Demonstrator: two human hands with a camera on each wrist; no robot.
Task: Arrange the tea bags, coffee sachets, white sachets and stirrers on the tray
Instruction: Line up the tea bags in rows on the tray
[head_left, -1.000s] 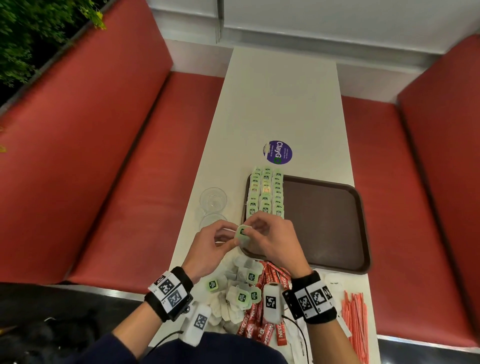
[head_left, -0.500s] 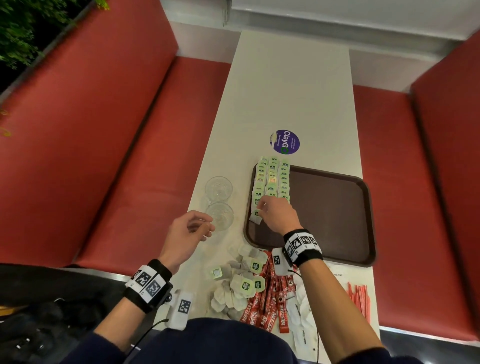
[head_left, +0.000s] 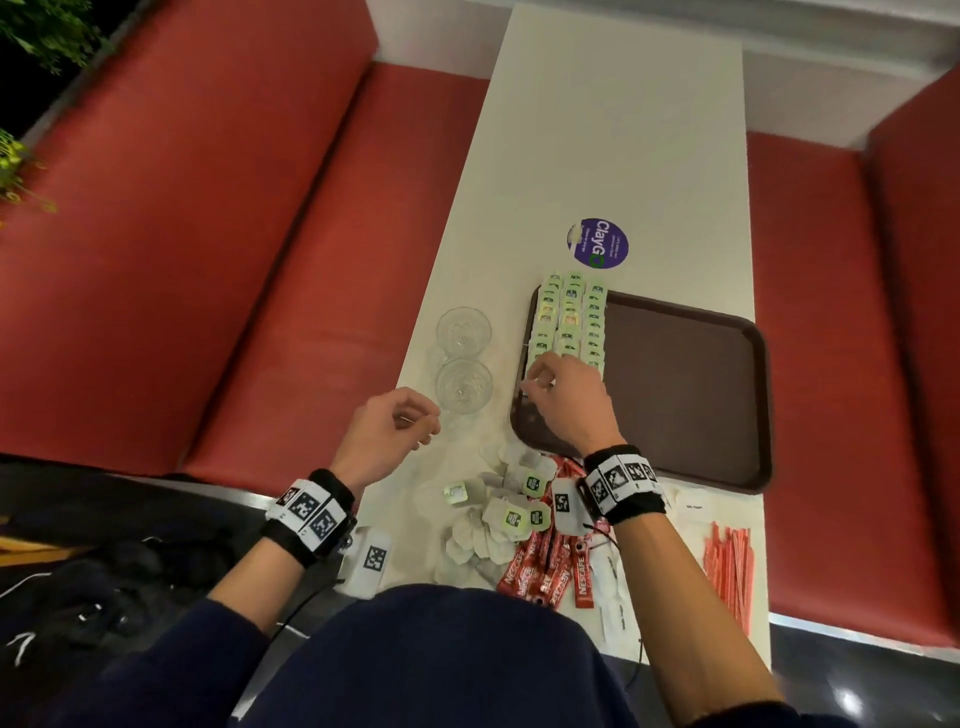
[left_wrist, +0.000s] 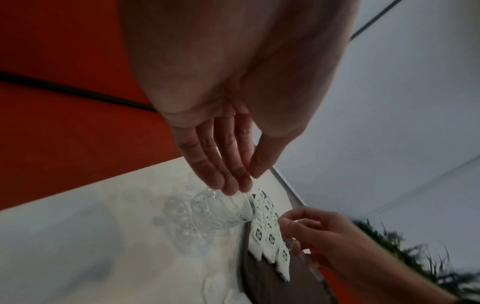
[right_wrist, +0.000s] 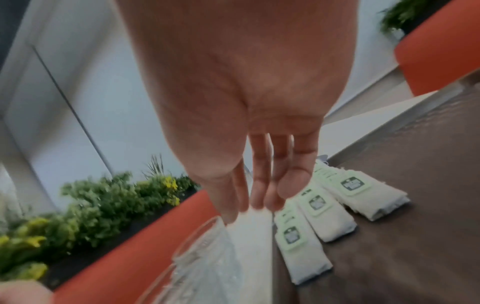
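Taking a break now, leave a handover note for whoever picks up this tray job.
Left hand: empty, fingers relaxed, over the table beside the two glasses.
Right hand: over the tray at the near end of the tea bag rows, open, nothing held.
Done: three rows of tea bags along the tray's left side.
Left: loose tea bags, coffee sachets, white sachets and stirrers, all off the tray on the table's near end.

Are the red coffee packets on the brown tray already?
No, the red coffee sachets lie on the white table near the person, outside the brown plastic tray.
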